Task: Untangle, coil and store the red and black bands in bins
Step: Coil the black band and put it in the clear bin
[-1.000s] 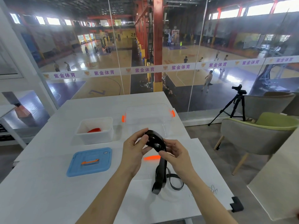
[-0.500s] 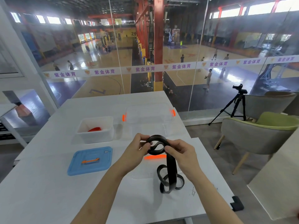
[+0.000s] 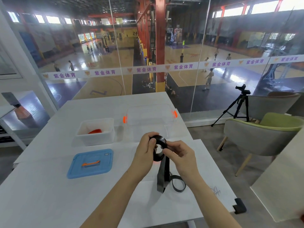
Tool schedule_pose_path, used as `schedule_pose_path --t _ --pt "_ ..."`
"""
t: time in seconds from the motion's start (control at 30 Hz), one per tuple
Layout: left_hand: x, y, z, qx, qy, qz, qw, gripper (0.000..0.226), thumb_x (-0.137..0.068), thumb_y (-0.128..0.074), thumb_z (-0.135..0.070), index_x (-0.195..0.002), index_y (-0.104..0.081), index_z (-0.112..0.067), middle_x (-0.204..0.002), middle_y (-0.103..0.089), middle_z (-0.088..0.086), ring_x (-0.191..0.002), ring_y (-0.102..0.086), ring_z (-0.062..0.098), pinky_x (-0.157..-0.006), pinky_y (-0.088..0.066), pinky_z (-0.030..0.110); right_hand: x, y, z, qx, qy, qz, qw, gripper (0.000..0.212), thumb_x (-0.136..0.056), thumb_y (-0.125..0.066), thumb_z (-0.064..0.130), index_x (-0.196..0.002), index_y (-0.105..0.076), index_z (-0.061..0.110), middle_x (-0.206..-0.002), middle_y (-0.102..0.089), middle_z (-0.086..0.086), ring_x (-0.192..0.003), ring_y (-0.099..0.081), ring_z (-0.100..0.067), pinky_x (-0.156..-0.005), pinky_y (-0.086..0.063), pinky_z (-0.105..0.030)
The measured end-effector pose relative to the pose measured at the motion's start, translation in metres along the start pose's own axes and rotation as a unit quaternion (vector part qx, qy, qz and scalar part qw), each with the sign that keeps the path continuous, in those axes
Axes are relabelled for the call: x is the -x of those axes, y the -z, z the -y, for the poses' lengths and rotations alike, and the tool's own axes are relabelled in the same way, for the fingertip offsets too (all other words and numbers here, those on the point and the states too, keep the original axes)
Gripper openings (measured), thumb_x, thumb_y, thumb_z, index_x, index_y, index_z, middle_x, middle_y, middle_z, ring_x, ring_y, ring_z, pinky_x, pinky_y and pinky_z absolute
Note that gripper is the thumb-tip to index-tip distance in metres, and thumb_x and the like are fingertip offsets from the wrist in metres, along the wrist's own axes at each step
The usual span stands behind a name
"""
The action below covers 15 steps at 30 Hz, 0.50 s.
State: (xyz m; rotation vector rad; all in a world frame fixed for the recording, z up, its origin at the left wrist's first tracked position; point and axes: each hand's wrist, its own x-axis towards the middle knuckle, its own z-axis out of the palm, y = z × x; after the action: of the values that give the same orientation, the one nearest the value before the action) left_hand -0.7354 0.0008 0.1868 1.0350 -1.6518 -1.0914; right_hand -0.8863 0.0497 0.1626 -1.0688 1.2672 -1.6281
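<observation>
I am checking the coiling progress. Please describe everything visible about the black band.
The black band is a flat, glossy, rubbery-looking strip. Its upper part is wound into a small coil, gripped by the left hand and pinched by the right hand. The uncoiled rest hangs down; its looped end rests on the white table.

Place: a glass-fronted room overlooking an indoor sports hall.
Outlook: wooden courts (image 3: 189, 51) with painted lines are seen below through the glass wall (image 3: 82, 99).
Sport: a hoop (image 3: 174, 32) and players (image 3: 209, 79) are seen on the courts.
Structure: a red column (image 3: 160, 46) and high windows (image 3: 263, 7) are shown.
Signage: a strip (image 3: 146, 69) printed with purple Chinese characters is stuck across the glass.
Furnishing: white tables (image 3: 49, 195), padded chairs (image 3: 256, 137) and a camera tripod (image 3: 238, 105) are set inside.
</observation>
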Motion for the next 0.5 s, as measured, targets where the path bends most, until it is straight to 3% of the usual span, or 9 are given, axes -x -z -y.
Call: schedule_pose_path --t 0.1,0.27,0.43,0.5 --pt "0.001 -0.002 -0.008 0.036 0.001 -0.037 0.999 0.028 -0.111 -0.035 -0.013 -0.123 -0.058 -0.025 -0.118 -0.065 -0.004 -0.104 -0.062 0.004 -0.087 -0.048 0.013 0.006 -0.006 -0.001 -0.022 -0.003 0.013 1.000 0.030 -0.088 -0.080 0.000 -0.112 -0.076 0.018 -0.110 -0.080 -0.008 -0.110 -0.076 -0.023 -0.098 -0.059 -0.041" --pt "0.003 -0.001 -0.013 0.045 0.006 -0.037 0.998 0.029 -0.112 -0.033 -0.014 -0.123 -0.057 -0.024 -0.115 -0.065 -0.011 -0.100 -0.061 -0.002 -0.083 -0.046 0.007 0.008 -0.015 0.001 -0.027 0.006 -0.027 0.999 0.022 -0.088 -0.081 0.003 -0.101 -0.077 0.020 -0.105 -0.081 -0.008 -0.105 -0.078 -0.026 -0.098 -0.059 -0.046" --pt "0.000 0.019 -0.010 -0.023 -0.017 0.031 0.999 0.033 -0.112 -0.034 -0.015 -0.136 -0.051 -0.028 -0.129 -0.059 -0.014 -0.117 -0.055 -0.006 -0.094 -0.041 0.006 0.003 -0.008 0.019 0.016 0.032 -0.026 0.999 0.018 -0.088 -0.081 0.000 -0.090 -0.079 0.019 -0.091 -0.081 0.004 -0.089 -0.078 -0.008 -0.079 -0.058 -0.019" --pt "-0.002 0.025 -0.012 -0.052 -0.031 0.059 0.996 0.033 -0.111 -0.037 -0.019 -0.138 -0.048 -0.035 -0.133 -0.055 -0.018 -0.125 -0.050 -0.005 -0.100 -0.039 0.006 0.000 -0.007 0.024 0.044 0.045 -0.017 0.998 0.021 -0.087 -0.081 0.000 -0.091 -0.079 0.021 -0.090 -0.080 0.012 -0.087 -0.076 -0.002 -0.079 -0.056 -0.013"
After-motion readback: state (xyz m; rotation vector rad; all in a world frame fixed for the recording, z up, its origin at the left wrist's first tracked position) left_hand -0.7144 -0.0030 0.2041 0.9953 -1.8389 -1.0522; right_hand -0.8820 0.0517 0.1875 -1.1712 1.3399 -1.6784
